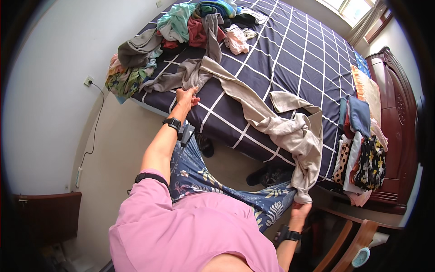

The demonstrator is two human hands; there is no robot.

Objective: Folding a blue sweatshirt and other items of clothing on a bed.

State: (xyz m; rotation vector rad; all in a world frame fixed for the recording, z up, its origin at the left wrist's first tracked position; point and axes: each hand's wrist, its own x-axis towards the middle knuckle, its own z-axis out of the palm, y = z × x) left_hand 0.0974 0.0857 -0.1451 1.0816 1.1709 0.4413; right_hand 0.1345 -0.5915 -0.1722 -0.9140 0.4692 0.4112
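Observation:
A long beige garment [258, 112] stretches in a twisted strip over the near side of the bed. My right hand [300, 211] grips its lower end where it hangs past the bed's edge. My left hand [186, 98] is at the bed's left front edge, its fingertips against the lower edge of a crumpled grey-brown garment [192, 73]. Whether those fingers pinch the cloth is unclear. The grey-brown garment meets the upper end of the beige one, and I cannot tell if they are joined.
A dark checked bedspread [289, 51] covers the bed. Crumpled clothes [176, 25] are heaped at its far left corner. Folded clothes [355, 149] are stacked by the carved wooden headboard [394, 136]. A wooden chair [357, 241] stands at lower right; a cable [98, 119] runs down the left wall.

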